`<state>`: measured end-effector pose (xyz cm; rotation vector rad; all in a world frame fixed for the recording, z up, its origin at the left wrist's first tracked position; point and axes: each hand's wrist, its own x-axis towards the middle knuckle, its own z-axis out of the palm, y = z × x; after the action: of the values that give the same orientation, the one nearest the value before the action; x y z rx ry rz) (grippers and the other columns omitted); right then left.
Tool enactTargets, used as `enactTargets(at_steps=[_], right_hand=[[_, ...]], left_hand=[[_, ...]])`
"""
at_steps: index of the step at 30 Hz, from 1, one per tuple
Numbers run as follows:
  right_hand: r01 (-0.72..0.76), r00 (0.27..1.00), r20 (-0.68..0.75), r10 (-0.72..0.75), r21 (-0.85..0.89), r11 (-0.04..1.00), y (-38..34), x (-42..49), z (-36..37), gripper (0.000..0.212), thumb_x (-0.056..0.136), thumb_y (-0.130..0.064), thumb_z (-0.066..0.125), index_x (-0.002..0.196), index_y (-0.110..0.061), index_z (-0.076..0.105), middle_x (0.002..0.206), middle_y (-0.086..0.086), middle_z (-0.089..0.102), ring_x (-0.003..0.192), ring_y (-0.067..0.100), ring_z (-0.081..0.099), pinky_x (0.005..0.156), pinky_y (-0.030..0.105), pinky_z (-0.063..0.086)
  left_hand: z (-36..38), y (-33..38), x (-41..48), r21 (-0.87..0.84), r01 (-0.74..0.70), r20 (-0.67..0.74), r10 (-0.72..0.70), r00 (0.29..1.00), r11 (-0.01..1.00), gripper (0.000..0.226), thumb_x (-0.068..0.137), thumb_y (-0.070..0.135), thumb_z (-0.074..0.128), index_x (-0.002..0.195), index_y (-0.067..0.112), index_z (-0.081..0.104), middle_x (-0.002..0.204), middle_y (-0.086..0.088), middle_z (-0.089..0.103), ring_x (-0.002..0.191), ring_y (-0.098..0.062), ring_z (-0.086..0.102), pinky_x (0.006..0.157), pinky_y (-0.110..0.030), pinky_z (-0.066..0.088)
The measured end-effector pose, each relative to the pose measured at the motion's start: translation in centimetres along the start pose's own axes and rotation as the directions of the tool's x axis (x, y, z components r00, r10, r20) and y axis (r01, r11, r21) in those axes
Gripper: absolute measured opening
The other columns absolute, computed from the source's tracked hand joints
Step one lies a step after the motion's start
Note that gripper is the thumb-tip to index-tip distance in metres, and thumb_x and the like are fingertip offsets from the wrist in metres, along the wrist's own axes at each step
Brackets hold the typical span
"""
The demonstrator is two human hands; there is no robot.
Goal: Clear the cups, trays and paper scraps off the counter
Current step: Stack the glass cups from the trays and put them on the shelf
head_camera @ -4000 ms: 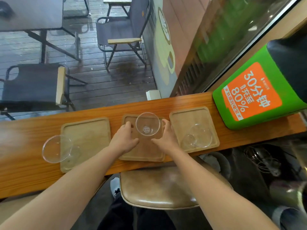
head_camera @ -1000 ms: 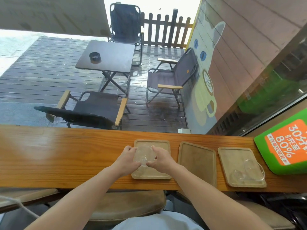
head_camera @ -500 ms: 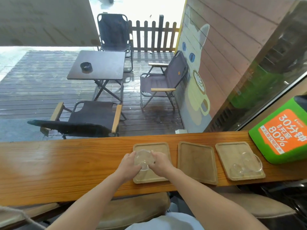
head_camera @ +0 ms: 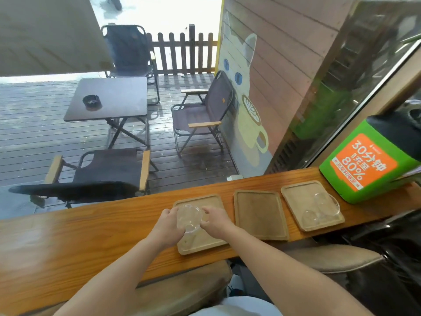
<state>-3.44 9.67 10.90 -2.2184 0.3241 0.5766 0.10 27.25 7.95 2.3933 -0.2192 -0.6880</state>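
Wooden surface (head_camera: 79, 242) beneath a window onto a wet deck, head view. Left hand (head_camera: 167, 226) and right hand (head_camera: 216, 221) both grip the clear cup (head_camera: 189, 218), held as half a second ago over the left tray (head_camera: 200, 241). Middle tray (head_camera: 259, 215) bare; right tray (head_camera: 296, 197) holds another cup (head_camera: 324, 207). Clearing barely begun.

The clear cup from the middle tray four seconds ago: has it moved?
Yes. The clear cup now sits between the left hand and right hand over the left tray; the middle tray is bare.
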Motion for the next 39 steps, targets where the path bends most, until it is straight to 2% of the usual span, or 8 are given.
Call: enactTargets(at_steps=[4, 10, 14, 19, 23, 30, 36, 39], right_hand=[[-0.059, 0.998, -0.016, 0.059, -0.031, 0.998, 1.5, -0.5, -1.3, 0.055, 0.096, -0.022, 0.059, 0.147, -0.014, 0.043, 0.145, 0.006, 0.050, 0.132, 0.024, 0.047, 0.107, 0.035, 0.039], [-0.119, 0.984, -0.130, 0.122, 0.033, 0.992, 5.9, -1.9, -5.7, 0.044, 0.095, -0.023, 0.060, 0.137, -0.018, 0.049, 0.114, -0.004, 0.060, 0.095, 0.013, 0.057, 0.070, 0.020, 0.044], [-0.185, 0.954, -0.222, 0.202, 0.095, 0.978, 9.9, -2.3, -9.5, 0.018, 0.093, -0.024, 0.059, 0.107, -0.023, 0.047, 0.101, -0.003, 0.055, 0.087, 0.012, 0.056, 0.075, 0.031, 0.051], [-0.216, 0.951, -0.197, 0.237, 0.121, 0.969, 16.3, -3.4, -14.1, 0.020, 0.094, -0.028, 0.058, 0.112, -0.023, 0.051, 0.107, -0.001, 0.057, 0.090, 0.011, 0.056, 0.077, 0.030, 0.050], [-0.309, 0.940, -0.119, 0.319, 0.096, 0.946, 21.8, -4.6, -18.3, 0.029, 0.094, -0.029, 0.056, 0.120, -0.018, 0.054, 0.117, 0.005, 0.058, 0.105, 0.023, 0.057, 0.092, 0.041, 0.053], [-0.371, 0.928, 0.062, 0.369, 0.029, 0.928, 30.1, -5.7, -24.5, 0.008, 0.095, -0.029, 0.056, 0.089, -0.024, 0.056, 0.088, -0.001, 0.059, 0.070, 0.013, 0.053, 0.057, 0.024, 0.043], [-0.495, 0.863, 0.071, 0.501, -0.089, 0.865, 34.9, -5.0, -25.5, 0.020, 0.090, -0.031, 0.063, 0.092, -0.012, 0.060, 0.088, 0.008, 0.062, 0.083, 0.027, 0.065, 0.067, 0.032, 0.052], [-0.512, 0.857, -0.029, 0.514, 0.058, 0.857, 36.4, -4.2, -26.1, 0.048, 0.084, -0.037, 0.071, 0.120, -0.011, 0.053, 0.117, 0.011, 0.061, 0.106, 0.033, 0.062, 0.074, 0.033, 0.049]], left_hand=[[-1.2, 1.3, 0.1, 0.262, -0.014, -0.052, 0.028, 0.998, 0.965, 0.070, 0.091, 0.026, 0.062, 0.152, 0.013, 0.030, 0.147, -0.010, 0.040, 0.119, -0.027, 0.055, 0.084, -0.031, 0.052], [-1.1, 7.1, 2.6, 0.385, -0.161, -0.127, 0.225, 0.966, 0.909, 0.044, 0.092, 0.025, 0.058, 0.133, 0.013, 0.048, 0.127, -0.008, 0.056, 0.107, -0.027, 0.060, 0.080, -0.038, 0.055], [2.0, 11.8, 4.4, 0.416, -0.242, -0.094, 0.306, 0.947, 0.877, 0.029, 0.090, 0.028, 0.057, 0.116, 0.018, 0.053, 0.110, -0.003, 0.059, 0.090, -0.021, 0.059, 0.071, -0.035, 0.054], [8.5, 18.3, 6.5, 0.465, -0.304, 0.012, 0.337, 0.942, 0.832, 0.018, 0.090, 0.033, 0.054, 0.104, 0.022, 0.056, 0.098, 0.002, 0.058, 0.082, -0.017, 0.059, 0.069, -0.037, 0.057], [14.5, 24.0, 7.9, 0.481, -0.341, 0.106, 0.333, 0.937, 0.808, 0.025, 0.090, 0.036, 0.058, 0.112, 0.025, 0.057, 0.102, 0.006, 0.057, 0.085, -0.017, 0.060, 0.068, -0.033, 0.057], [23.2, 32.3, 9.3, 0.365, -0.387, 0.276, 0.299, 0.914, 0.847, 0.033, 0.090, 0.035, 0.055, 0.122, 0.025, 0.053, 0.112, 0.002, 0.058, 0.095, -0.021, 0.062, 0.077, -0.036, 0.055], [27.0, 32.4, 10.8, 0.269, -0.215, 0.317, 0.124, 0.940, 0.939, 0.056, 0.085, 0.034, 0.064, 0.135, 0.017, 0.045, 0.129, -0.006, 0.056, 0.114, -0.024, 0.058, 0.094, -0.039, 0.051], [27.8, 32.3, 12.8, 0.209, -0.098, 0.317, 0.028, 0.948, 0.973, 0.078, 0.080, 0.029, 0.076, 0.145, 0.015, 0.035, 0.140, -0.010, 0.050, 0.124, -0.025, 0.052, 0.099, -0.036, 0.048]])
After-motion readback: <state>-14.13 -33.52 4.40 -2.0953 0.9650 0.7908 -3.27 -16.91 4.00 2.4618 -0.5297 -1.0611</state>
